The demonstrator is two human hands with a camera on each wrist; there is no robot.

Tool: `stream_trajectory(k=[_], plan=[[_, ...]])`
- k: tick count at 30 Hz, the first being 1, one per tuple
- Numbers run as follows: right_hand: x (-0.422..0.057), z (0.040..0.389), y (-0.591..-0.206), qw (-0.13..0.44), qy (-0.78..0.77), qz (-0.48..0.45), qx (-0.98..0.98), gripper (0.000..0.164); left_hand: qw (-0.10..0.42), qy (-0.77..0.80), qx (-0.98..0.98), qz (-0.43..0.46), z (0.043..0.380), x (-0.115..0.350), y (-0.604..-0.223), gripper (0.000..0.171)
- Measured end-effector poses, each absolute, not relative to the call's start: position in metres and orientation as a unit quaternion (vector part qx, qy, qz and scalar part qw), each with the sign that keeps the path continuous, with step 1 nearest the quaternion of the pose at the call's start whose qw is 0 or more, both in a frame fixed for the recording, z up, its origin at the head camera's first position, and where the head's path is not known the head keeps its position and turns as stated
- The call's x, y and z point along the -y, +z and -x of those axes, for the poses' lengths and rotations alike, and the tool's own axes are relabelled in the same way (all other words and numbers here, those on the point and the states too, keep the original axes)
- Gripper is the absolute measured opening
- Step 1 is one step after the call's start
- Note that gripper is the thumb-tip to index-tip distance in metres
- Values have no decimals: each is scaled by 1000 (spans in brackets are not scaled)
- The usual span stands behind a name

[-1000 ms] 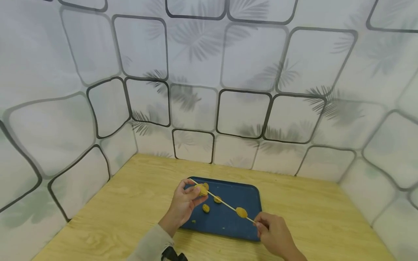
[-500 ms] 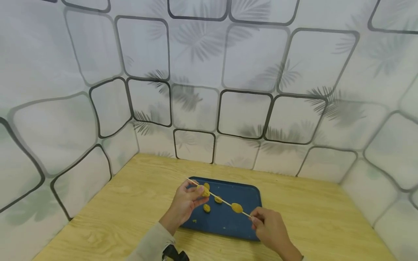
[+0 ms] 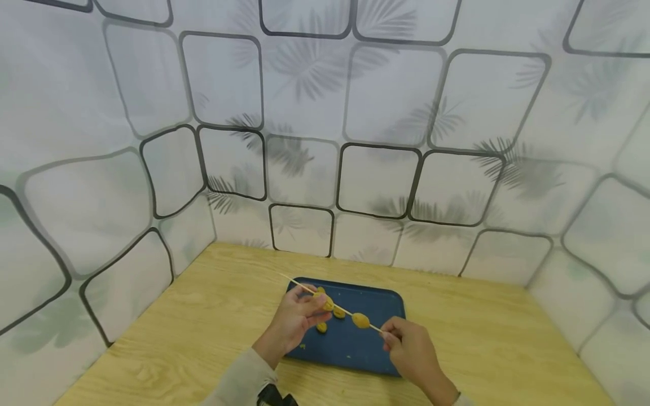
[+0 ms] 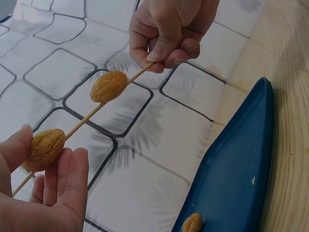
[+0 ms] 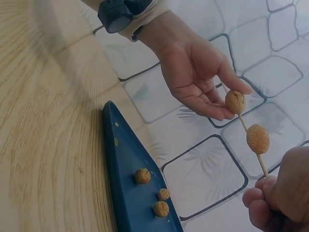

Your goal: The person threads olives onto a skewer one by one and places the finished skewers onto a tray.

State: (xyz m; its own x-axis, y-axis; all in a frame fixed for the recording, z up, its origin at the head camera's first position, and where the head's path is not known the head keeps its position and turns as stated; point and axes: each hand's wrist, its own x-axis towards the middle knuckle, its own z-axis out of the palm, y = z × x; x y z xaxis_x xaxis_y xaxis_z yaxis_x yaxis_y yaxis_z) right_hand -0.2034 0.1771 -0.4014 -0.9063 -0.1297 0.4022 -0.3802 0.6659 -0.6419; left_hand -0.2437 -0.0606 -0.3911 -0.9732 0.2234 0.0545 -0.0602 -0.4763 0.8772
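Note:
A thin wooden skewer (image 4: 86, 119) runs slantwise between the two hands, over the tray. My right hand (image 3: 413, 352) grips its lower right end, fingers curled in. A golden-brown, wrinkled oval food ball (image 3: 361, 320) sits on the stick near that hand. My left hand (image 3: 294, 320) pinches a second, similar food ball (image 4: 46, 149) between thumb and fingers. The skewer passes through this one as well, its bare far end sticking out beyond the left hand. In the left wrist view a short length of bare stick separates the two balls.
Below the hands a dark blue tray (image 3: 355, 355) lies on the light wooden table (image 3: 482, 338). On it are a few loose food balls (image 5: 142, 176) and small crumbs. Patterned curtains (image 3: 304, 169) enclose the table at the back and sides.
My right hand has moved left and slightly up with the skewer, bringing the two balls closer together. More bare stick now shows past my left hand, which has shifted slightly right.

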Motion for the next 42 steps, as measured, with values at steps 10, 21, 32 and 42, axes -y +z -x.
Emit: stream_trajectory(k=[10,21,32,42], plan=[[-170,204,-400,152,391,-127,899,21,92,843,-525,-68,240,58,-392,21],[-164,203,-397,174,395,-135,892,22,100,830,-544,-77,241,54,-394,26],[-162,206,-399,157,397,-152,891,22,105,825,-551,-73,240,50,-400,45],[-175,211,-395,106,402,-164,895,19,148,807,-566,-82,249,54,-412,51]])
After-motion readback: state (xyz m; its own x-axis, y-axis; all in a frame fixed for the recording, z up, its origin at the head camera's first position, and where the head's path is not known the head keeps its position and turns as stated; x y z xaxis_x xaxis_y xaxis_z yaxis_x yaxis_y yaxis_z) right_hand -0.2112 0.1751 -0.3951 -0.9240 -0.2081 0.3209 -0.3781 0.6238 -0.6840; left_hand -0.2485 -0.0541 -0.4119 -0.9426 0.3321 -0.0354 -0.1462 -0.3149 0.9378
